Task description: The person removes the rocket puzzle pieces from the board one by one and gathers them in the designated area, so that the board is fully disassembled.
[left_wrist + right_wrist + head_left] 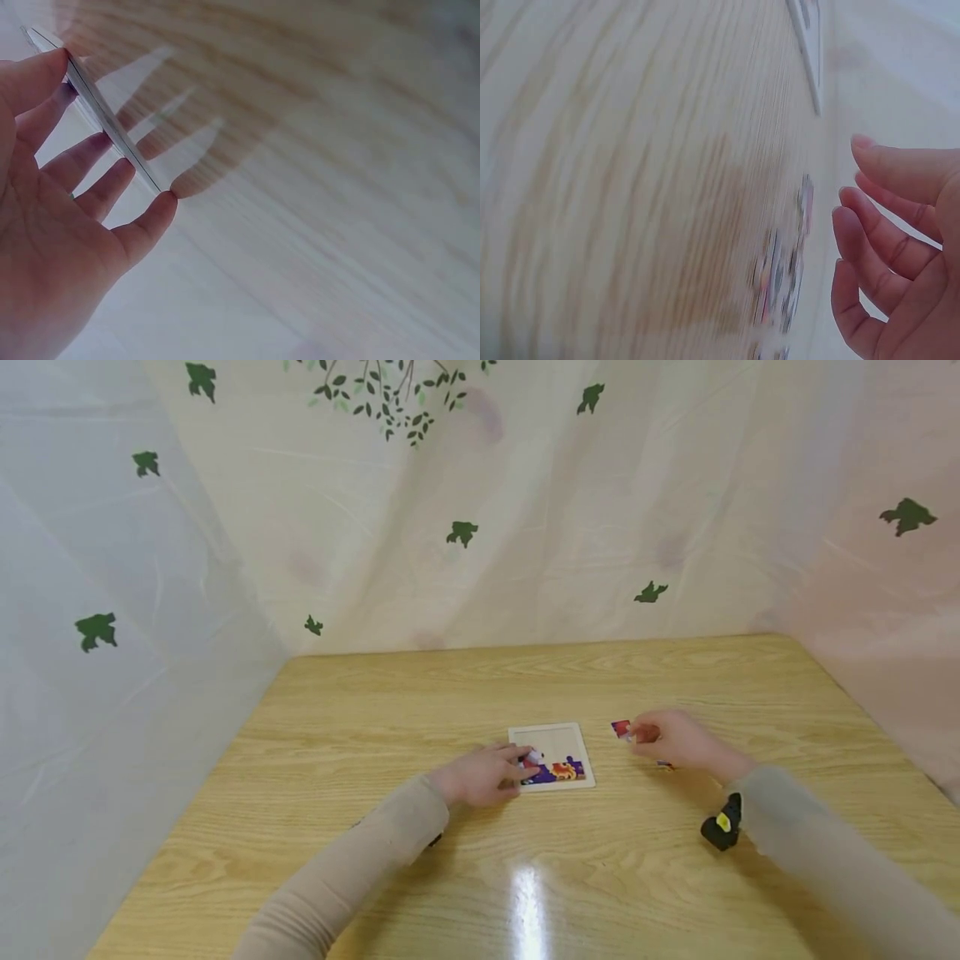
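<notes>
A pale square puzzle tray (545, 727) lies on the table, its near part filled with purple, orange and red jigsaw pieces (564, 770). My left hand (483, 774) rests at the tray's left side, fairly straight fingers touching the pieces and the rim. In the left wrist view its fingertips meet the thin tray edge (112, 127). To the right of the tray, my right hand (675, 742) hovers with bent fingers beside a red and purple jigsaw piece (620, 728). The right wrist view shows thumb and fingers apart, nothing visible between them, above loose pieces (765, 277).
Another loose piece (666, 765) lies partly under my right hand. The wooden table (405, 693) reaches back to a pale cloth (375, 568) with green leaf shapes. A black strap (722, 824) with a yellow mark sits at my right wrist.
</notes>
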### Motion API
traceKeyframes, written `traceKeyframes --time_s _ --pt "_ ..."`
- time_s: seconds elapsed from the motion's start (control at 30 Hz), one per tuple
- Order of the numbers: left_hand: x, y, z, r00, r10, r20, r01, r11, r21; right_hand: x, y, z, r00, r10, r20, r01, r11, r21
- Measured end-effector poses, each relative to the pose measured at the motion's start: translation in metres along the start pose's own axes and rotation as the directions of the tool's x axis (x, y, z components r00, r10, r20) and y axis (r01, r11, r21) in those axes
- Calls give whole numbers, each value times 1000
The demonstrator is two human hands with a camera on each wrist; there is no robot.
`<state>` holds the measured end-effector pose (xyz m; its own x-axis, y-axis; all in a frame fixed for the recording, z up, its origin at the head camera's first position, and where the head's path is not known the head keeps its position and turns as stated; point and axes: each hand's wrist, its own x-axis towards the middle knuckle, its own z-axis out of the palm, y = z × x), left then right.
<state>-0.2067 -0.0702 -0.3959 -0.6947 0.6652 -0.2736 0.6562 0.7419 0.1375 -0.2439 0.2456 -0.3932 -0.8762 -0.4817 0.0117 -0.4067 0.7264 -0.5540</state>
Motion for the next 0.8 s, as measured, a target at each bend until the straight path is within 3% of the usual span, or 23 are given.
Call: traceKeyframes --time_s 0.2,0.37,0.53,0.8 --pt "2 -1 1 1000 21 -19 -20 1000 15 9 -16 10 999 -42 15 41 998 49" --pt "3 -2 2 999 39 -30 -38 999 25 17 -27 18 999 -12 39 9 997 73" --pt "2 -3 -1 998 54 -38 -53 998 32 26 -33 28 997 -37 66 28 991 128" --pt "-2 -11 -3 997 46 -56 -48 998 -29 40 -42 39 993 -65 99 50 988 143"
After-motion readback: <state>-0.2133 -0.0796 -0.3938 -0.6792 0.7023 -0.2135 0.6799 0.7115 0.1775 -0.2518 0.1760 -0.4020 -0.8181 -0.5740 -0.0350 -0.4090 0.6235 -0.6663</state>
